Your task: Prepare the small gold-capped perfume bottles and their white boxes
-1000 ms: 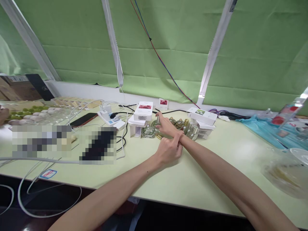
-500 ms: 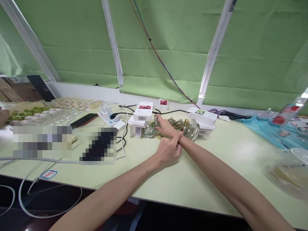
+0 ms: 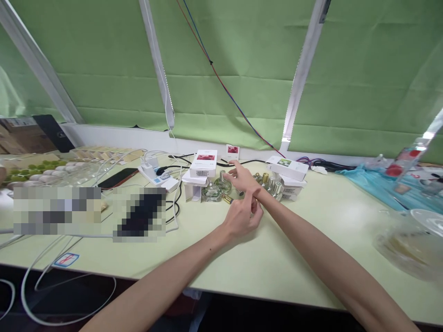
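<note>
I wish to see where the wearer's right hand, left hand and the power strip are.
Right hand (image 3: 245, 179), head view: its back.
Left hand (image 3: 241, 216), head view: its back.
Power strip (image 3: 158, 179), head view: top.

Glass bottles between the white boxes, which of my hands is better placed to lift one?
Probably your right hand: its fingers reach in among the glass bottles. Your left hand is farther back, nearer the front edge of the table, its index finger at your right wrist.
</note>
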`<state>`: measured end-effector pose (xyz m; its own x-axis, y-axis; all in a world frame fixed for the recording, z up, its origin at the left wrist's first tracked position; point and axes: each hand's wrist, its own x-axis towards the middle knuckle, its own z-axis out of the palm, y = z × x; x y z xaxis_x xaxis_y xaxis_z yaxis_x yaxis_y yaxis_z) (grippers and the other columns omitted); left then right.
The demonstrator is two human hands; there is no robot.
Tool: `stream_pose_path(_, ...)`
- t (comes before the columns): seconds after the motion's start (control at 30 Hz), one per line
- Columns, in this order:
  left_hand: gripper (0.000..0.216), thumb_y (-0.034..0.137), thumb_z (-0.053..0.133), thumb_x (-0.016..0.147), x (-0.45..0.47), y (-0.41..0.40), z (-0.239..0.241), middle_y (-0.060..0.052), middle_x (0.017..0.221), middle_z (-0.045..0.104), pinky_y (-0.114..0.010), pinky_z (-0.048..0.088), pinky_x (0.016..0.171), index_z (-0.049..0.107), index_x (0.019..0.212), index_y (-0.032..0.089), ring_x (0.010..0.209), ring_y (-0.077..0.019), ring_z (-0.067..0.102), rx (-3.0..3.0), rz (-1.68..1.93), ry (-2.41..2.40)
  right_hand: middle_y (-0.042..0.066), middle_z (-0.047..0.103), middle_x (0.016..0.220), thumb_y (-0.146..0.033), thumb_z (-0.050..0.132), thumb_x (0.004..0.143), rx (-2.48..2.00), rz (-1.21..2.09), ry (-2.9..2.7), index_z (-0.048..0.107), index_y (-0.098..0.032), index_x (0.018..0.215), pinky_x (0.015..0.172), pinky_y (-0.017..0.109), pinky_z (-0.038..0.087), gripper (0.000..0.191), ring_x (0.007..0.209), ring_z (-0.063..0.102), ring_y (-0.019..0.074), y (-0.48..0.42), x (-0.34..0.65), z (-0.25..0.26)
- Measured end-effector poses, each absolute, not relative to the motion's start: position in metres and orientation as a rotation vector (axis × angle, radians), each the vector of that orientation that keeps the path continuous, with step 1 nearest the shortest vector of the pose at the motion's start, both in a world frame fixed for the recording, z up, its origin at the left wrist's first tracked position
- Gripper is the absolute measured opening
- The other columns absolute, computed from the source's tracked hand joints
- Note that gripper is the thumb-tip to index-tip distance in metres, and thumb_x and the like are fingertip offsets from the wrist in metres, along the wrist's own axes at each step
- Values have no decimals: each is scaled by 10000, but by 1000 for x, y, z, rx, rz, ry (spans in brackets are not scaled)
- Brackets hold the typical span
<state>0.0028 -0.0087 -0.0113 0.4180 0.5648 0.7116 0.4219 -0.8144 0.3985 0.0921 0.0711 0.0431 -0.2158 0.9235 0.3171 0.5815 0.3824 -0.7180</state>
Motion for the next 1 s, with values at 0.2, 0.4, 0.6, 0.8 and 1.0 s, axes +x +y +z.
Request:
stream_pose_path(0.2, 400, 193, 443, 902, 1, -5, -2, 88, 642, 541, -204, 337, 507, 364, 1295, 188, 452, -84, 453, 2364, 1535, 1008, 38, 704, 815, -212, 532, 903, -1376, 411, -1818, 595, -188, 946, 751, 291, 475, 80, 758, 634, 174, 51, 121, 69)
stream_pose_path(0.4, 206, 175, 499, 849, -5, 3, 7, -27, 843, 682, -271, 392, 602, 564, 1042, 209, 732, -193, 653, 2446, 1083, 1561, 64, 676, 777, -129, 423, 937, -1570, 136, -1854, 551, -196, 812, 713, 297, 426, 192, 727, 607, 202, 27, 134, 48)
stream_pose_path(0.6, 196, 162, 473, 877, -6, 8, 5, -91, 1012, 695, -326, 440, 672, 629, 992, 191, 873, -247, 673, 2497, 769, 1685, 117, 705, 911, -110, 376, 983, -1688, 109, -1984, 549, -177, 953, 688, 294, 391, 188, 807, 656, 235, 8, 130, 17)
stream_pose_path(0.8, 247, 159, 446, 911, -10, 13, 4, -100, 1056, 673, -323, 460, 710, 655, 1037, 192, 886, -230, 667, 2548, 757, 1684, 131, 716, 961, -194, 325, 1047, -1771, 12, -2037, 554, -168, 1009, 632, 285, 335, 234, 823, 678, 237, 0, 124, 12)
stream_pose_path(1.0, 247, 147, 457, 900, -13, 19, 3, -93, 1052, 663, -319, 475, 742, 657, 1039, 186, 921, -224, 662, 2576, 748, 1630, 114, 730, 871, -304, 280, 1070, -1806, -73, -2025, 601, -185, 933, 619, 278, 336, 369, 766, 680, 232, -2, 126, 14)
